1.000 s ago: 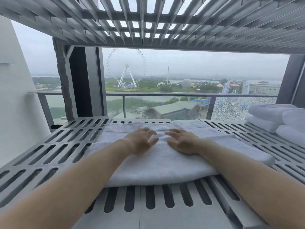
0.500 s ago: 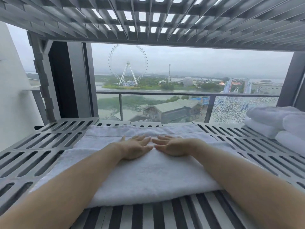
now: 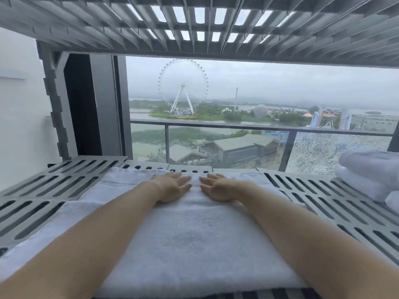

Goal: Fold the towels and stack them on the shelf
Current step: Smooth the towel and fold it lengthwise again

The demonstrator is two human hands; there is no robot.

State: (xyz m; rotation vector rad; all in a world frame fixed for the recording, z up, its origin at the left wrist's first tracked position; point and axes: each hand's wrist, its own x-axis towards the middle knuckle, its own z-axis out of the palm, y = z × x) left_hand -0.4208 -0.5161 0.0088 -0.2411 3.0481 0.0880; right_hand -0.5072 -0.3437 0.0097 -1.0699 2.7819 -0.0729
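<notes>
Towel [image 3: 190,244], white and folded, lies flat across the middle of the grey slatted shelf [image 3: 54,186]; left hand [image 3: 172,186] and right hand [image 3: 218,187] rest palm-down on it near its far edge, close together but not touching; fingers [image 3: 183,180] are straight and slightly spread, angled inward, pressing the cloth and pinching nothing; a stack [image 3: 367,175] of folded white towels sits on the same shelf at the right, well apart from the hands; an upper shelf [image 3: 194,24] hangs overhead; a railing [image 3: 216,126] stands beyond.
</notes>
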